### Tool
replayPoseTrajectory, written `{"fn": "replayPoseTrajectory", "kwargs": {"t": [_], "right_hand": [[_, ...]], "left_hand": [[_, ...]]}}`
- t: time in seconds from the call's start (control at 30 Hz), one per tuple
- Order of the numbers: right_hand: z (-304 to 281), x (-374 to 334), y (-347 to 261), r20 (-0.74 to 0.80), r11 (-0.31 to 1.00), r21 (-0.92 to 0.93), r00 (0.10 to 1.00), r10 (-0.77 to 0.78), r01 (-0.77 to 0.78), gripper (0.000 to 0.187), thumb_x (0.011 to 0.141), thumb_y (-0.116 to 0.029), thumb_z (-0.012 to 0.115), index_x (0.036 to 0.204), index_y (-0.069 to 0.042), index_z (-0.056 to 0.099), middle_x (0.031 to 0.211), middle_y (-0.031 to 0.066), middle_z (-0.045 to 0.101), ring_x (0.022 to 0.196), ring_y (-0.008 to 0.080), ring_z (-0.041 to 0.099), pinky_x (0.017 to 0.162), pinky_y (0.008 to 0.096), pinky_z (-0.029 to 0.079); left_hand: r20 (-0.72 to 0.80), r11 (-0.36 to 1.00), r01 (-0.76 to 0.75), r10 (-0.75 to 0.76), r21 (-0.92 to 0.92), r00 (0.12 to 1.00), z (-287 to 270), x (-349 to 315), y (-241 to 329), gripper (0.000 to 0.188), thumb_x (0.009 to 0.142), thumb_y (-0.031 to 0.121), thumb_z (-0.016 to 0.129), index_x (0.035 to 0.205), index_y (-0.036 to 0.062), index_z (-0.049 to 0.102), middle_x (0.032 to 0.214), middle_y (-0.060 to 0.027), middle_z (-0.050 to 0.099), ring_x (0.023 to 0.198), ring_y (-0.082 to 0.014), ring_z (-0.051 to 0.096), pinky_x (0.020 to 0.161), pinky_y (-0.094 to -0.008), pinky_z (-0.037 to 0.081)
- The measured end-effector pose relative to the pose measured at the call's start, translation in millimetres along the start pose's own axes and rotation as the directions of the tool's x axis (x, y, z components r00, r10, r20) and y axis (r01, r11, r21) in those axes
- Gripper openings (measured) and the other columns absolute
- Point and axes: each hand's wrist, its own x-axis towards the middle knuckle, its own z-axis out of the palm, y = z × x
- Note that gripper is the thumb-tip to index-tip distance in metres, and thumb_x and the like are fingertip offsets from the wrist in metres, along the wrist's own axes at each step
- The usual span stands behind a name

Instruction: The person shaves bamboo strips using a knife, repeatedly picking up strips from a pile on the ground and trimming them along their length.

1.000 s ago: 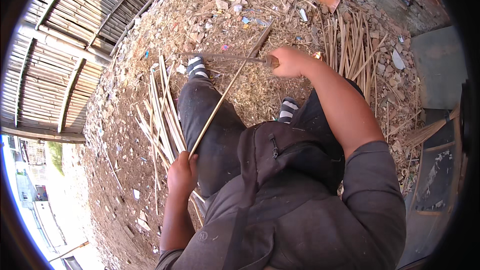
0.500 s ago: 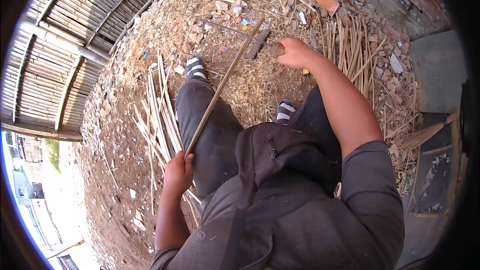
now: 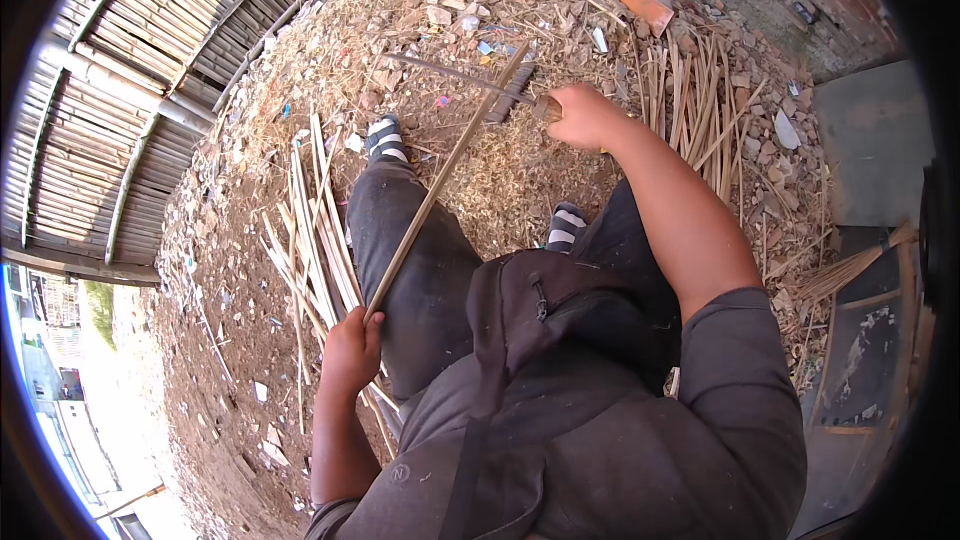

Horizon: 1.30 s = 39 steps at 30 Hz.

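Observation:
My left hand (image 3: 350, 348) is closed around the lower end of a long bamboo strip (image 3: 432, 198), beside my left thigh. The strip slants up and away to the right, over my left leg. Closed on a knife with a wooden handle, my right hand (image 3: 588, 118) is out ahead, above the ground between my feet. The knife's long narrow blade (image 3: 440, 68) points left and crosses the strip near its far end. Whether blade and strip touch, I cannot tell. A short dark block (image 3: 508, 95) lies on the ground below that crossing.
Pale split strips (image 3: 312, 225) lie in a pile left of my left leg. More strips (image 3: 690, 105) lie at the right, near a broken orange brick (image 3: 647, 8). Shavings and rubble cover the ground. A bamboo fence (image 3: 90, 100) stands left, a grey panel (image 3: 870, 145) right.
My right hand has come slightly nearer and left with the knife, and more of the blade's flat side shows. The strip's far end has dropped slightly.

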Motion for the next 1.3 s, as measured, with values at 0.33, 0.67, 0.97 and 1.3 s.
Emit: {"fn": "replayPoseTrajectory", "kwargs": {"t": [0.33, 0.67, 0.97, 1.3], "right_hand": [[9.5, 6.4, 1.6, 0.01, 0.999, 0.04, 1.0, 0.024, -0.024, 0.025, 0.073, -0.019, 0.065, 0.096, -0.009, 0.07, 0.085, 0.0169, 0.07, 0.085, 0.0344, 0.069, 0.074, 0.0462, 0.053], [12.3, -10.2, -27.6, 0.138, 0.942, -0.187, 0.957, -0.257, 0.28, 0.018, 0.072, -0.016, 0.065, 0.086, -0.006, 0.067, 0.08, 0.0166, 0.069, 0.08, 0.0358, 0.068, 0.072, 0.0475, 0.052], [23.3, -6.7, -30.8, 0.039, 0.935, -0.183, 0.952, -0.302, 0.304, 0.021, 0.072, -0.018, 0.067, 0.09, -0.006, 0.067, 0.082, 0.0178, 0.068, 0.081, 0.0375, 0.067, 0.072, 0.0471, 0.052], [24.4, -14.9, -41.4, 0.024, 0.903, -0.268, 0.939, -0.342, 0.336, 0.029, 0.072, -0.02, 0.067, 0.098, -0.008, 0.067, 0.085, 0.0196, 0.069, 0.082, 0.0389, 0.067, 0.075, 0.0494, 0.053]], "left_hand": [[0.204, 0.979, 0.061, -0.02, -0.195, 0.979, -21.1, 8.6, -0.3, 0.044, 0.104, 0.04, 0.047, 0.097, -0.0021, 0.061, 0.072, -0.015, 0.06, 0.072, -0.0275, 0.06, 0.069, -0.0415, 0.047], [0.381, 0.944, 0.146, -0.024, -0.296, 0.924, -30.7, 13.9, -8.3, 0.047, 0.105, 0.041, 0.048, 0.093, -0.0027, 0.061, 0.07, -0.0068, 0.058, 0.069, -0.0164, 0.053, 0.067, -0.0367, 0.046], [0.356, 0.881, 0.182, -0.016, -0.437, 0.934, -14.3, 14.6, -19.0, 0.045, 0.105, 0.041, 0.048, 0.088, 0.001, 0.059, 0.069, 0.0006, 0.054, 0.065, -0.0098, 0.048, 0.06, -0.0304, 0.043], [0.473, 0.821, 0.327, -0.081, -0.467, 0.878, -14.9, 16.7, -30.0, 0.044, 0.104, 0.043, 0.05, 0.091, 0.0016, 0.059, 0.073, 0.0026, 0.052, 0.067, -0.0096, 0.046, 0.061, -0.0292, 0.042]]}}
